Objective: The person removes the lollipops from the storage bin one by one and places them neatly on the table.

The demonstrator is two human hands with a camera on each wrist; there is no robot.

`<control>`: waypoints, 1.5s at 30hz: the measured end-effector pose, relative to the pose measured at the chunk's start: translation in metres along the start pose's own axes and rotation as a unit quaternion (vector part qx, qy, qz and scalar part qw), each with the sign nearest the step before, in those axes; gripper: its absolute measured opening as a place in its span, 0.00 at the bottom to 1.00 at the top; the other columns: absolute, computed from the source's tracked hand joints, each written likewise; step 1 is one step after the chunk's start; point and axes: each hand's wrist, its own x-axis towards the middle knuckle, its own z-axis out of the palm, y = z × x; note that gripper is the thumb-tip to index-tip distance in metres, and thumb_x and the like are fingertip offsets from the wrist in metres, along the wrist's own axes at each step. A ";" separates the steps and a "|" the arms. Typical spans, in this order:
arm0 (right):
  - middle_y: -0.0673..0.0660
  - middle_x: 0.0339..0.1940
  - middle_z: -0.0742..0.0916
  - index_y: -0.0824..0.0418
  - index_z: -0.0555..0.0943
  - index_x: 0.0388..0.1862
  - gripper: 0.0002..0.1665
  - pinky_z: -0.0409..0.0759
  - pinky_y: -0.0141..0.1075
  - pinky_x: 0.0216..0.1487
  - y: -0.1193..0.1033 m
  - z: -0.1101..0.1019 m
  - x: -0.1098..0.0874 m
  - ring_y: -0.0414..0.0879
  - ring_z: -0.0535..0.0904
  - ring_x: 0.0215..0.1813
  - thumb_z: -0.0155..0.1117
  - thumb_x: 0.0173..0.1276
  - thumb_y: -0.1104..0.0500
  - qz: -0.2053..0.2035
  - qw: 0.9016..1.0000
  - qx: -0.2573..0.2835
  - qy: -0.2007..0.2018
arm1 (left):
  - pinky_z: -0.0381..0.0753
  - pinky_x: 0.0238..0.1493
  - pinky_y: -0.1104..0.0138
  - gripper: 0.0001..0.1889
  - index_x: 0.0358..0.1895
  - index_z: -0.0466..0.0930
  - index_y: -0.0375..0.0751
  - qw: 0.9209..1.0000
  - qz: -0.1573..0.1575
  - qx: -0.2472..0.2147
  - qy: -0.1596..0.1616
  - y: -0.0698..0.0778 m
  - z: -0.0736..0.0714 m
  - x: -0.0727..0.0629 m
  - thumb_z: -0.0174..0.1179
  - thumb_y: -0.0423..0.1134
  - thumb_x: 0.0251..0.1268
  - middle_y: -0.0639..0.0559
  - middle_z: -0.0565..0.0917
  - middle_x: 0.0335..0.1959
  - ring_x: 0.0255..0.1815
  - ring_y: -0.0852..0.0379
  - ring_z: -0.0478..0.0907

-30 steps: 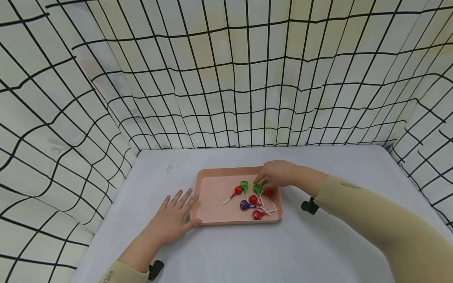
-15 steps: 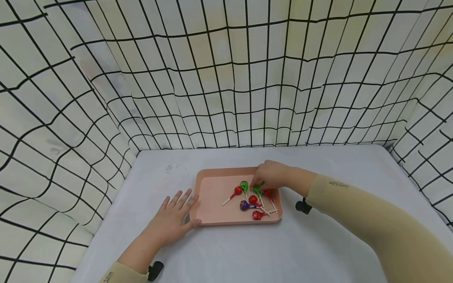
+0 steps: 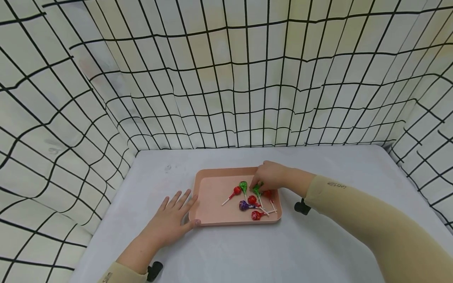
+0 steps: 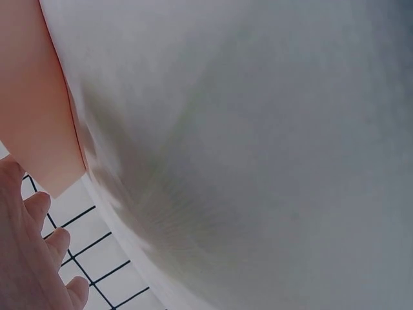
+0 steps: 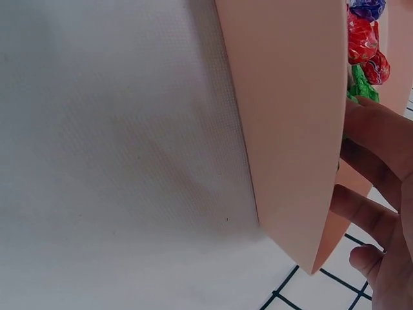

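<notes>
A shallow pink tray [image 3: 216, 196] lies on the white table, with several wrapped lollipops grouped toward its right side. My right hand [image 3: 270, 175] reaches over the tray's back right part, fingers bent down and pinching at a green lollipop [image 3: 256, 190], whose top they partly hide. In the right wrist view, green wrapper [image 5: 362, 84] shows right at the fingertips. Another green lollipop [image 3: 243, 184] and a red lollipop [image 3: 237, 190] lie to the left. Nearer are a purple lollipop [image 3: 243, 205] and a low red lollipop [image 3: 256, 215]. My left hand [image 3: 171, 220] lies spread, fingertips and thumb against the tray's left edge.
The white table [image 3: 318, 243] extends around the tray. Behind it and at both sides stand white walls with a black grid [image 3: 251, 98]. Dark wrist devices sit at the left cuff [image 3: 154, 271] and right cuff [image 3: 302, 207].
My right hand has shifted slightly left and lower onto the green lollipop, then stayed there. The left hand and tray hold their places.
</notes>
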 end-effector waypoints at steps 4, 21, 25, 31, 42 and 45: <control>0.37 0.38 0.87 0.41 0.88 0.51 0.14 0.71 0.38 0.49 0.000 0.000 -0.001 0.38 0.75 0.39 0.71 0.66 0.51 -0.009 1.000 -0.012 0.011 | 0.44 0.75 0.39 0.41 0.78 0.58 0.50 1.000 0.001 -0.002 -0.001 0.001 -0.001 0.000 0.53 0.67 0.67 0.47 0.54 0.80 0.79 0.39 0.48; 0.38 0.41 0.89 0.41 0.88 0.52 0.16 0.72 0.36 0.42 0.015 -0.014 -0.014 0.40 0.73 0.37 0.71 0.66 0.49 0.010 0.997 -0.042 0.065 | 0.44 0.75 0.38 0.42 0.78 0.58 0.51 1.000 -0.003 -0.002 0.000 0.000 0.000 0.000 0.54 0.67 0.66 0.47 0.54 0.80 0.79 0.39 0.47; 0.39 0.41 0.89 0.44 0.88 0.51 0.15 0.72 0.37 0.42 0.019 -0.018 -0.022 0.41 0.73 0.38 0.71 0.65 0.51 0.009 0.996 -0.028 0.084 | 0.44 0.75 0.38 0.42 0.78 0.58 0.51 1.000 -0.002 0.000 0.002 -0.001 0.000 0.000 0.54 0.67 0.66 0.47 0.54 0.80 0.79 0.39 0.47; 0.40 0.40 0.88 0.45 0.89 0.51 0.14 0.72 0.37 0.40 0.024 -0.026 -0.037 0.41 0.73 0.37 0.70 0.67 0.52 0.033 0.994 0.015 0.099 | 0.43 0.75 0.38 0.42 0.78 0.58 0.52 1.000 -0.002 0.001 0.000 -0.001 0.001 0.000 0.53 0.68 0.66 0.47 0.54 0.80 0.80 0.39 0.47; 0.41 0.44 0.89 0.45 0.88 0.52 0.19 0.72 0.38 0.41 0.043 -0.028 -0.072 0.42 0.74 0.38 0.75 0.61 0.50 0.052 0.990 0.019 0.132 | 0.43 0.75 0.38 0.42 0.78 0.58 0.52 1.000 -0.002 -0.005 0.005 -0.003 0.003 -0.001 0.53 0.67 0.67 0.47 0.53 0.80 0.80 0.39 0.47; 0.41 0.43 0.89 0.45 0.88 0.52 0.19 0.74 0.40 0.43 0.050 -0.027 -0.082 0.42 0.75 0.40 0.76 0.60 0.51 0.060 0.988 0.023 0.137 | 0.43 0.75 0.38 0.41 0.78 0.58 0.52 1.000 -0.002 -0.006 0.006 -0.003 0.004 0.000 0.53 0.67 0.67 0.47 0.53 0.80 0.80 0.39 0.47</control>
